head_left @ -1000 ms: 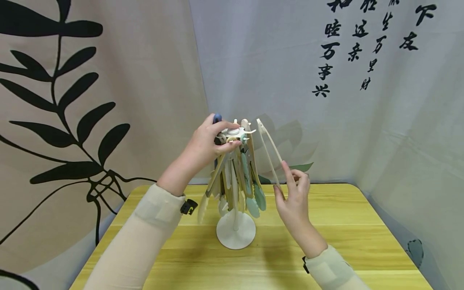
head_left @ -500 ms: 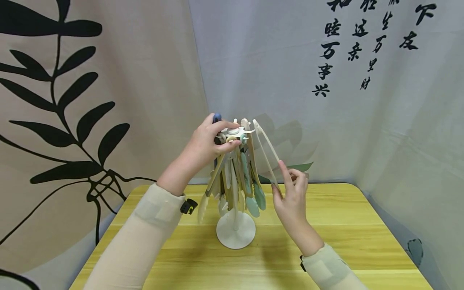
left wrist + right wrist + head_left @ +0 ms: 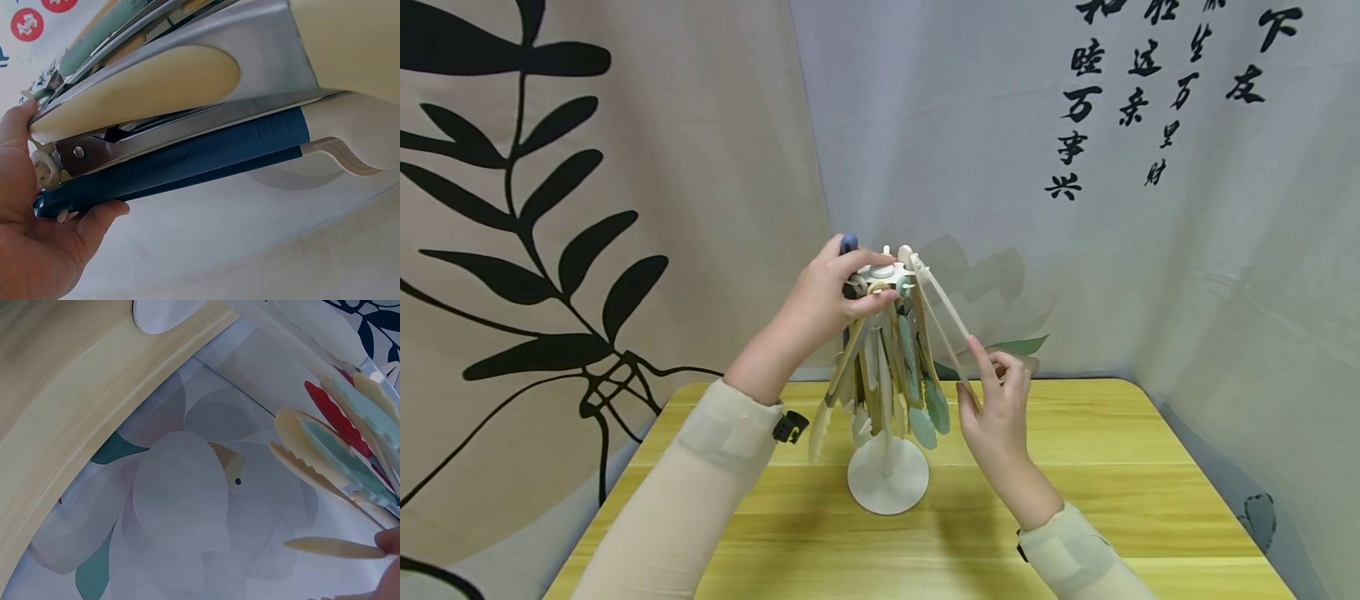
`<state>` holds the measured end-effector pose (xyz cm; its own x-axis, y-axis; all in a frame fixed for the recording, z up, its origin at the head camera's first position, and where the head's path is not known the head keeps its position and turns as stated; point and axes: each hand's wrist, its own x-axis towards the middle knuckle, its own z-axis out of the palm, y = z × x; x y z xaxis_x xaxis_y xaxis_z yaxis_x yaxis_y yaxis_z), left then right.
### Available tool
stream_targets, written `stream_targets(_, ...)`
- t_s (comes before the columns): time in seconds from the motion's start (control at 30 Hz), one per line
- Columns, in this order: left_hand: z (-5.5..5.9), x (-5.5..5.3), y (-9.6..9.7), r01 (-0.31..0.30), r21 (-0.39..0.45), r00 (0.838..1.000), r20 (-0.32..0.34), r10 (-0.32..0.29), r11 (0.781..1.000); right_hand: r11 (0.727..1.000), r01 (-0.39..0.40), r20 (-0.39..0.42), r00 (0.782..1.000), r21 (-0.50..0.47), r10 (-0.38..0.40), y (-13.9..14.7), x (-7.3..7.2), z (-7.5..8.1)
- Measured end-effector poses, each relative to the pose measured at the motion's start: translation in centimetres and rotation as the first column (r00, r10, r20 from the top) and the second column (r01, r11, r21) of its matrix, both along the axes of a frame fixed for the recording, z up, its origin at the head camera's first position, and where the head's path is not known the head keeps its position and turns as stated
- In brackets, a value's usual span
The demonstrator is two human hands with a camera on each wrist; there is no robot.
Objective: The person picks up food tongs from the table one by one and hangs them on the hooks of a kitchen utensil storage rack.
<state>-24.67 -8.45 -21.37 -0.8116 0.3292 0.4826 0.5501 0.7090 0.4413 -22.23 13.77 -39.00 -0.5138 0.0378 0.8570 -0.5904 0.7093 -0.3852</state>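
Note:
My left hand (image 3: 831, 292) grips the hooked top of a white rotating stand (image 3: 872, 492), thumb and fingers spread round the hook ring (image 3: 882, 272). Several kitchen tongs hang from the hooks. In the left wrist view, navy-handled tongs (image 3: 206, 153) and cream-handled tongs (image 3: 144, 90) hang close by that hand. On the stand's right side, my right hand (image 3: 1000, 408) pinches a slim beige pair of tongs (image 3: 946, 300) near its lower ends. The upper joined end of these tongs overlaps the hook ring in the head view. A beige tip (image 3: 334, 547) shows beside the right fingers in the right wrist view.
The stand rests on a yellow wood-grain table (image 3: 1112, 467). Other hanging tongs have green tips (image 3: 937, 407) and red tips (image 3: 337, 419), close to my right hand. Behind the table hangs a printed cloth (image 3: 947, 125) with leaves and black characters.
My right hand has moved left with the beige tongs, bringing their upper end from beside the stand up to the hook ring. My left hand has stayed in place.

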Motion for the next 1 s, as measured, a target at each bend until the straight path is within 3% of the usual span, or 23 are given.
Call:
stream_targets(0.5, -0.06, -0.04, 0.12, -0.01, -0.007, 1.0, -0.008, 0.01, 1.0, 0.999, -0.015, 0.006, 1.0, 0.03, 0.015, -0.73, -0.27, -0.13)
stream_targets(1.0, -0.07, 0.1, 0.0, 0.003, 0.0, 1.0, -0.006, -0.003, 1.0, 0.979, -0.153, 0.027, 0.988, 0.133, 0.151, -0.16, -0.63, -0.93)
